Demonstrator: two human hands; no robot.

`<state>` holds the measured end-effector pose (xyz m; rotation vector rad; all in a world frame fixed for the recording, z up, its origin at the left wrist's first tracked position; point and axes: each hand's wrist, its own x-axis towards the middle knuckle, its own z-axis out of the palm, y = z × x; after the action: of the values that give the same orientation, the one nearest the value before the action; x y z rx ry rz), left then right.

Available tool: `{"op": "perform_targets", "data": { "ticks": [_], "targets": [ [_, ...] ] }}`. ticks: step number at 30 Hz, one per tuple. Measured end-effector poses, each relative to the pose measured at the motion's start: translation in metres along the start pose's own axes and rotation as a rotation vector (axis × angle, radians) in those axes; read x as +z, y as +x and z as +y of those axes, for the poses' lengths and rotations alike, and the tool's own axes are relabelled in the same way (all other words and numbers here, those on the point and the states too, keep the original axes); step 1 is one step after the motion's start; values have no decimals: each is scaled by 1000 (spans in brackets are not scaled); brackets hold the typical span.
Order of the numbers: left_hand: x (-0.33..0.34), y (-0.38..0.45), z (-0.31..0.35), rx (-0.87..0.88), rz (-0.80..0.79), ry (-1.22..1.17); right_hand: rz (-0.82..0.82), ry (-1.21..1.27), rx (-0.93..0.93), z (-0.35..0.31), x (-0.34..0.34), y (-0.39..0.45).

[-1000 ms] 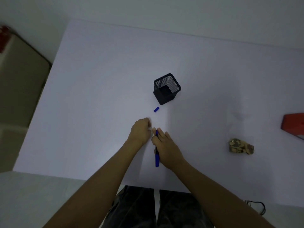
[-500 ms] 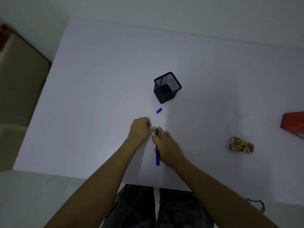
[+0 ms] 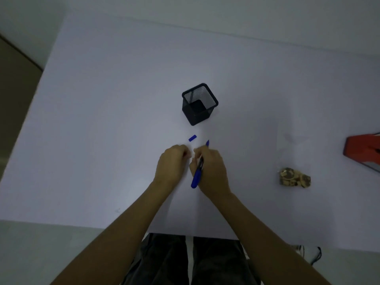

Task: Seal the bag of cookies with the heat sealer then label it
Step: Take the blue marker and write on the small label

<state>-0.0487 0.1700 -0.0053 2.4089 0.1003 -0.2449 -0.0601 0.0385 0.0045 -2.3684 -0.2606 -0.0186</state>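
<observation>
My right hand grips a blue marker pen, its uncapped tip poking out beyond my fingers toward the far side. My left hand is curled beside it, fingertips pinching something small and white that I cannot make out. The blue pen cap lies on the white table just beyond my hands. The bag of cookies lies far to the right of my hands. The red heat sealer is cut off by the right edge.
A black mesh pen holder stands upright behind the cap. My dark trousers show below the table's near edge. A cable hangs at the lower right. A brown surface lies left of the table.
My right hand has tilted the pen, so its tip now points farther away and to the right. Both hands stay close together in the same spot.
</observation>
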Motion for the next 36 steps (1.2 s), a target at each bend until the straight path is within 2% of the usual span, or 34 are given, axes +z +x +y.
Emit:
{"op": "perform_targets", "data": {
  "ticks": [2,5,11,16,21,31,36],
  "targets": [
    [14,-4,9,193,51,-33,78,120,60,4,-10,5],
    [42,-7,19,373,72,-45,121,185,134,21,-18,11],
    [84,-12,12,521,118,54,97,286,184,61,-12,2],
    [91,-15,3,552,157,138,111,543,209,76,-9,-4],
    [96,-20,5,612,253,275,200,372,65,92,-2,9],
    [102,-23,8,519,313,272,183,430,104,101,5,23],
    [102,-23,8,514,327,263,267,320,17,102,7,22]
  ]
}}
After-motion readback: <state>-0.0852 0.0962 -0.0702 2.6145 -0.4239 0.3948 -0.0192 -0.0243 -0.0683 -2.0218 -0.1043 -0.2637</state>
